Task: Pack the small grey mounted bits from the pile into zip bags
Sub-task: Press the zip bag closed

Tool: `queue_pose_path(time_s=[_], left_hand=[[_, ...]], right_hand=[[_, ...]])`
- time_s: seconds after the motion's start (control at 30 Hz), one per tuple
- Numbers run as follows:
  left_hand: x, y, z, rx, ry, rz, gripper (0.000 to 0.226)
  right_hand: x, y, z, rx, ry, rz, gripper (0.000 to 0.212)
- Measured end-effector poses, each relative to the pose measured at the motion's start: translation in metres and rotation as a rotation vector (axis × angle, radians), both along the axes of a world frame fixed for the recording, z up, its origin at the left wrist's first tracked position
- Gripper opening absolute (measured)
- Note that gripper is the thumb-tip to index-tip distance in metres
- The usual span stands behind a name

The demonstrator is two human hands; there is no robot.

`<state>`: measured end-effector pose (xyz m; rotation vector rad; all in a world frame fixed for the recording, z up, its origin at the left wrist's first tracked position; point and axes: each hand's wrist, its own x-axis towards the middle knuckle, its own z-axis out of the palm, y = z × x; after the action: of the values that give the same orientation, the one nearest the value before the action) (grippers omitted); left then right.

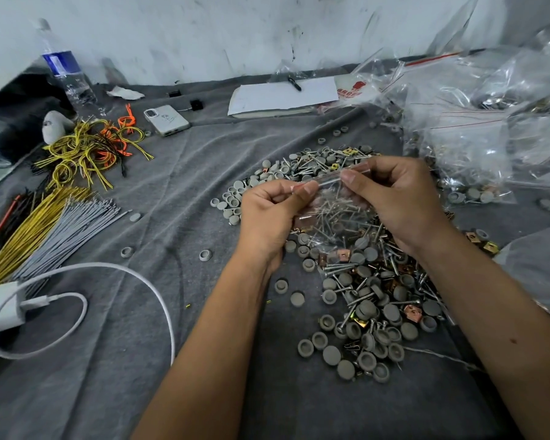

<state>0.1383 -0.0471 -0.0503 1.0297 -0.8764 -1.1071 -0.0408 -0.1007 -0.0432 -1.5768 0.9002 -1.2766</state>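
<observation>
Both hands, left hand [269,206] and right hand [394,198], pinch the zip bag [334,211] top above the pile [362,296]; fingers clamped on seal; incomplete closure risks screws spilling.

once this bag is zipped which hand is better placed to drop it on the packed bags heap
Right, probably. The right hand pinches the zip bag on the side nearest the heap of filled bags; the left hand would have to cross over the pile.
</observation>
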Motion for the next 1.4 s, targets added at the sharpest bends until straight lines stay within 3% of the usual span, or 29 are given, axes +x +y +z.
queue_pose_path(time_s=[0.1, 0.33, 0.5, 0.67, 0.87, 1.03, 1.17, 1.27, 1.33, 1.4], left_hand=[[0.000, 0.001, 0.000, 0.016, 0.020, -0.003, 0.011], [0.001, -0.002, -0.001, -0.010, 0.032, 0.064, 0.026], [0.000, -0.001, -0.001, -0.055, 0.031, 0.086, 0.008], [0.003, -0.005, -0.004, -0.079, 0.041, 0.130, 0.026], [0.001, -0.003, -0.005, -0.089, 0.053, 0.035, 0.009], [-0.005, -0.002, -0.007, -0.023, -0.061, -0.147, 0.037], [-0.009, -0.001, -0.011, -0.103, -0.385, -0.158, 0.010], [-0.010, -0.001, -0.013, -0.177, -0.439, -0.081, 0.012], [-0.008, -0.001, -0.012, -0.206, -0.394, 0.018, 0.014], [-0.004, -0.002, -0.012, -0.216, -0.293, 0.094, 0.014]], right_hand=[[0.000, 0.001, 0.001, 0.009, -0.017, -0.018, 0.008], [0.000, 0.003, 0.004, 0.025, -0.024, -0.027, 0.008], [-0.001, 0.003, 0.005, 0.033, -0.032, -0.033, 0.007], [-0.004, 0.002, 0.006, 0.060, -0.075, -0.041, 0.013], [-0.005, 0.004, 0.011, 0.022, -0.165, -0.019, 0.017], [-0.007, 0.005, 0.014, 0.053, -0.335, 0.001, 0.017], [-0.007, 0.003, 0.013, 0.053, -0.390, -0.031, 0.013], [-0.006, 0.002, 0.009, 0.078, -0.312, -0.013, 0.009], [-0.005, 0.002, 0.006, 0.079, -0.178, 0.059, 0.028], [-0.002, 0.003, 0.004, 0.044, -0.025, 0.107, 0.031]])
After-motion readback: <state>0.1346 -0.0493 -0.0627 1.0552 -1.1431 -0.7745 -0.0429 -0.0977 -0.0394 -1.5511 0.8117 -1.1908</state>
